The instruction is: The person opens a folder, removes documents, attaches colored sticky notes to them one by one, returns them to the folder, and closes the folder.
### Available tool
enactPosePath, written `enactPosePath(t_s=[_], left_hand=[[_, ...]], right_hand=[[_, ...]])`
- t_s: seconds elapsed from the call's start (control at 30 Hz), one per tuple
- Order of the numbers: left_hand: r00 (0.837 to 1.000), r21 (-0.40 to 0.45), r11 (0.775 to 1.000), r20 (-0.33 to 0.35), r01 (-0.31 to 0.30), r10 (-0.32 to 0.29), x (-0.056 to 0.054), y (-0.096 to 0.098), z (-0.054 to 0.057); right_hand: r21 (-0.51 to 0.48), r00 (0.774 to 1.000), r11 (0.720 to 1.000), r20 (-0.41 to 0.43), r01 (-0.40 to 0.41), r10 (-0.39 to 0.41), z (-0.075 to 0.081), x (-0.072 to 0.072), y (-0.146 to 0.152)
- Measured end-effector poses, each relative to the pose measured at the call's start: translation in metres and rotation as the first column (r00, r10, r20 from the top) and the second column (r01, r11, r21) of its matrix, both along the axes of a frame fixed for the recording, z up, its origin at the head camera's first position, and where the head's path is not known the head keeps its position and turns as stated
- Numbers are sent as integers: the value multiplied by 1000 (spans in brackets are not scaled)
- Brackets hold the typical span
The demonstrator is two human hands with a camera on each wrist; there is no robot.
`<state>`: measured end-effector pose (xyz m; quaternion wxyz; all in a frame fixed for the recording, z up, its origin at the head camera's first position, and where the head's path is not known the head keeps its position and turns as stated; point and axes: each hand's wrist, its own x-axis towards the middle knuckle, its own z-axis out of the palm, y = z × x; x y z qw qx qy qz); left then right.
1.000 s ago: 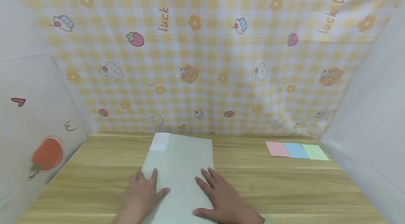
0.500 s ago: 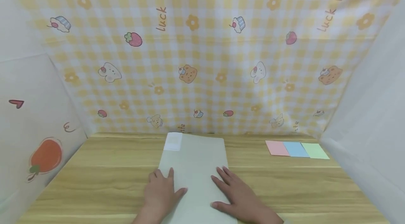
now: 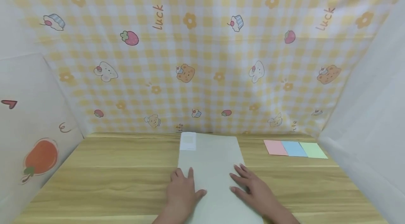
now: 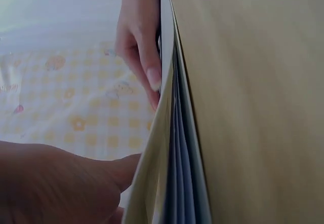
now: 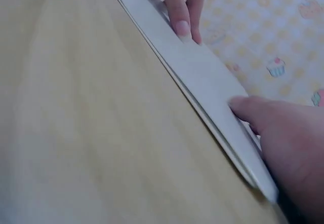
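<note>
A pale grey-green file folder (image 3: 215, 174) lies closed on the wooden table, with a white label (image 3: 188, 141) at its far left corner. My left hand (image 3: 181, 194) rests along the folder's left side, its index finger straight and its thumb on the cover. Over the right side, my right hand (image 3: 257, 190) lies with its fingers spread, touching the edge. In the left wrist view, several thin inner sheets (image 4: 179, 173) show between the covers, and the upper cover bows up slightly. The near end of the folder runs out of the head view.
Three paper squares, pink (image 3: 275, 147), blue (image 3: 294, 149) and green (image 3: 313, 150), lie in a row at the back right of the wooden table (image 3: 120, 181). A yellow checked cloth (image 3: 205, 55) hangs behind, and white sheets (image 3: 370, 87) stand on both sides.
The folder has slid to the right across the table, and both hands have moved along with it. The paper squares stay at the back right.
</note>
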<state>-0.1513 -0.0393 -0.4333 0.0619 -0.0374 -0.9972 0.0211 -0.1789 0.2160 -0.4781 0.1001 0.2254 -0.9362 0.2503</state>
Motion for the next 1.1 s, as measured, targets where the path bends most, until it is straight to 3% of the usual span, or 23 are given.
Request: enactPosePath(t_s=[0.17,0.27,0.67,0.8,0.87,0.97,1.1], left_hand=[[999,-153,988,-43,-10,4,0,15,-2],[998,-171,985,-56,-12,3,0,17,-3],[1000,-57,998,-6,8,-8,2,14,1],[999,40,999,2,32,-32,5,14,5],[996,124,989,33,77,-82,7,14,6],[969,173,963,102,206,-226,9,13,7],[898,105,919,195,380,-394,11,11,5]], right_hand=[[-62,998,996,27,64,-63,0,-3,3],[-61,996,995,13,84,-83,-3,-5,3],[-72,994,992,-17,102,-104,-4,-6,3],[-103,994,989,-9,108,-109,-5,-4,5],[-114,994,987,-7,111,-113,-6,-4,6],[-129,993,986,-25,110,-114,-6,-5,7],[-145,994,985,-42,98,-105,-4,-8,6]])
